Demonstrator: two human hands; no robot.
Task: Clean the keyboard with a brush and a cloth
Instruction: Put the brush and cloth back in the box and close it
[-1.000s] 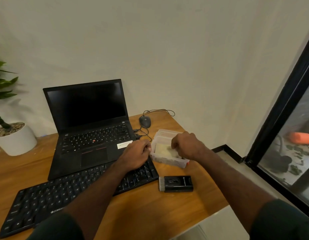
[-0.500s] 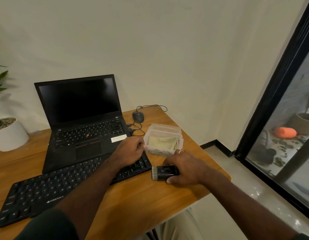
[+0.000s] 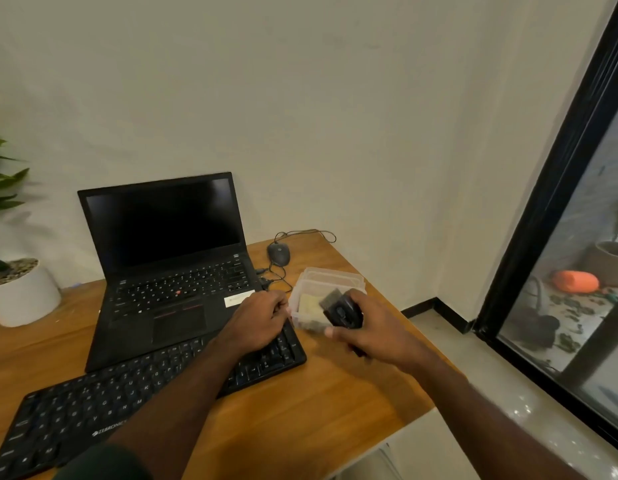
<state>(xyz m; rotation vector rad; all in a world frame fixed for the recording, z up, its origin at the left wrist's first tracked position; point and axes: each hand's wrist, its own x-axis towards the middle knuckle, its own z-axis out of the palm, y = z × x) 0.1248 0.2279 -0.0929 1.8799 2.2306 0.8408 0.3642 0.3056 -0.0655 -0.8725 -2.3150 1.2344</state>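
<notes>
Two hands at work: right hand (image 3: 366, 332) now lifting the boxy black brush (image 3: 340, 308), gripped, off the wooden desk (image 3: 318, 410); left hand (image 3: 257, 322) curled atop the flat black keyboard (image 3: 103, 410), grip unclear.

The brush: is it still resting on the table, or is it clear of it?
Apart. The head view shows the right hand gripping the brush, lifted in front of the plastic tub, with bare table below the hand.
</notes>
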